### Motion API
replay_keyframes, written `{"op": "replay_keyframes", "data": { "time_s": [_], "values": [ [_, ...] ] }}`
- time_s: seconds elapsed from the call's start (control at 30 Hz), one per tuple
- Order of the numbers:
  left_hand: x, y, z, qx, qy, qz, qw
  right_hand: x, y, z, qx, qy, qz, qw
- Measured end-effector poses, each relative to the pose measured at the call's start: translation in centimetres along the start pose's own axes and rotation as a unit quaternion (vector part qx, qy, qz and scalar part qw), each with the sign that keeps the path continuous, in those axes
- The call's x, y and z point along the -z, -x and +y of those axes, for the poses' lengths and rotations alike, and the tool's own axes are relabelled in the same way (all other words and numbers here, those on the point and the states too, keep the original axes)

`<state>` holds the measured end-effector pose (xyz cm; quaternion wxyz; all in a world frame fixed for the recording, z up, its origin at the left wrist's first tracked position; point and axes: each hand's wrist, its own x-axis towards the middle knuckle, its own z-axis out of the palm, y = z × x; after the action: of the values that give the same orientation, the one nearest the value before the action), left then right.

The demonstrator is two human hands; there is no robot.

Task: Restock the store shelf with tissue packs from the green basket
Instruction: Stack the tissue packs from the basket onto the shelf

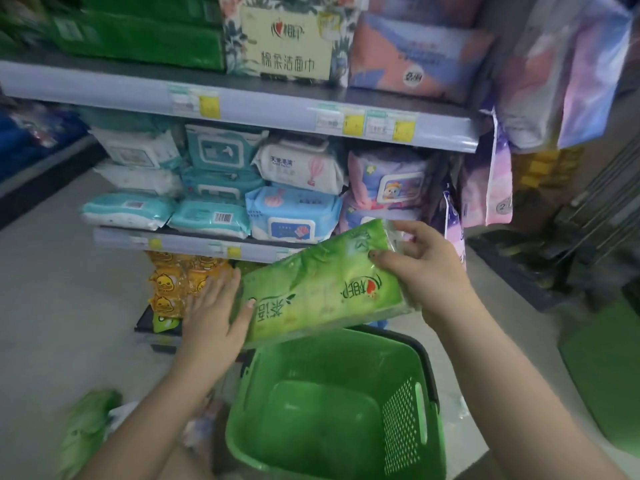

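Grip: right hand [420, 268] pinches one end of the green pack [322, 289]; left hand [216, 315] lies flat and open against the other end to keep it steady.
Pack: up in the air, tilted, above the basket [401, 441], near the shelf [242, 105].
Basket: looks empty, so this may be the last pack.

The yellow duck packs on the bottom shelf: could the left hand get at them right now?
Probably yes. The left hand lies open right beside the duck packs, nothing between them, though it is steadying the green pack with its thumb.
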<state>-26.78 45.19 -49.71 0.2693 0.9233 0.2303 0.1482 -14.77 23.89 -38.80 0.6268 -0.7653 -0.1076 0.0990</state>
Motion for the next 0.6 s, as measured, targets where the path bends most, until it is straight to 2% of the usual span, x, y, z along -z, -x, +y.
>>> {"op": "replay_keyframes", "data": {
  "time_s": [0.17,0.33,0.5,0.6],
  "values": [
    [4.2,0.3,-1.2,0.016,0.039,0.043,0.998,-1.2,-0.6,-3.9,0.001,-0.145,-0.034,0.989],
    [7.3,-0.4,-0.6,0.038,0.126,0.096,0.987,-2.0,-2.0,-6.6,0.002,-0.187,-0.03,0.982],
    [10.8,-2.7,0.6,0.095,0.235,0.174,0.952,-2.7,-3.6,-9.0,0.014,-0.216,-0.05,0.975],
    [12.8,-4.2,0.6,0.068,0.222,0.17,0.958,-3.4,-4.5,-10.3,0.035,-0.218,-0.062,0.973]
  ]
}}
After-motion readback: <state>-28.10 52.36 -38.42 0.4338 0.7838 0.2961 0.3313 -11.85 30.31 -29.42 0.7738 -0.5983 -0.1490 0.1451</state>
